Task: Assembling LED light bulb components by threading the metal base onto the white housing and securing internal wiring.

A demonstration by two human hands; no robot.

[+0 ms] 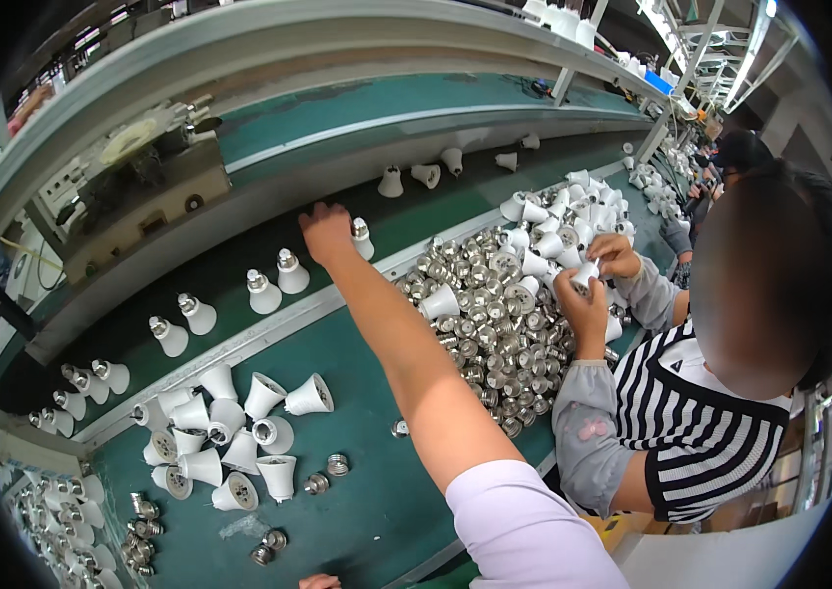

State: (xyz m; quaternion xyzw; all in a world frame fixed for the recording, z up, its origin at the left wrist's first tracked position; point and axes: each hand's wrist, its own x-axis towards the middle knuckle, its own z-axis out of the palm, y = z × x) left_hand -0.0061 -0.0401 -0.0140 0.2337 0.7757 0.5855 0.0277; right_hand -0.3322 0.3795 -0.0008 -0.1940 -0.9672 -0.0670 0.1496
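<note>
My right hand (328,234) reaches across to the dark green conveyor belt, its fingers curled; the hand hides whatever is in them. Right beside it stands a white bulb housing with a metal screw cap (362,239). To its left, more capped housings (292,272) stand along the belt. Only a bit of my left hand (320,582) shows at the lower edge, its fingers mostly cut off. Beyond it on the green table lie a cluster of white bulb housings (225,420) and several loose metal screw caps (338,464).
A co-worker (691,412) on the right holds a white housing over a large heap of metal caps (494,334) and housings. Uncapped housings (426,176) sit farther along the belt. A metal rail (239,344) divides belt from table. More capped housings (63,520) crowd the lower left.
</note>
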